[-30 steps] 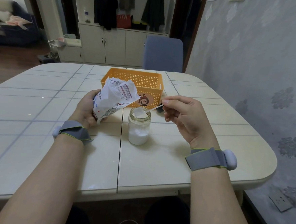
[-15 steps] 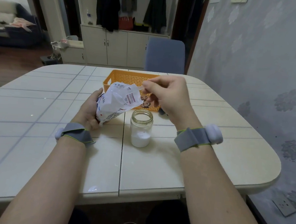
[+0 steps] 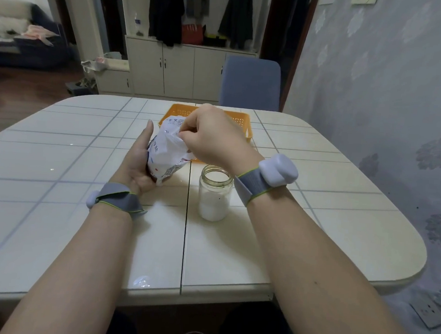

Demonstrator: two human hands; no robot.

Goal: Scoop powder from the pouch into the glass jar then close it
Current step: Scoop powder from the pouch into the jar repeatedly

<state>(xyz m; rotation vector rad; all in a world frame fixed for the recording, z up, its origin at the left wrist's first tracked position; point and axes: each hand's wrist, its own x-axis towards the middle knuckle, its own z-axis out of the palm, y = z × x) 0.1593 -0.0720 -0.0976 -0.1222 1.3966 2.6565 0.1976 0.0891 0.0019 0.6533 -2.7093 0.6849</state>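
Left hand [image 3: 139, 161] grips the pouch [image 3: 166, 158], left of the jar [image 3: 214, 195] on the bench [image 3: 314, 225]. Right hand [image 3: 211, 137] has moved from the jar back into the pouch, pinching the hidden spoon, likely for another scoop.

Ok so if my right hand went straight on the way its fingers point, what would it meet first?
Most likely the pouch: the right hand points down and left at its open mouth, while the left hand holds it. Depth is unclear.
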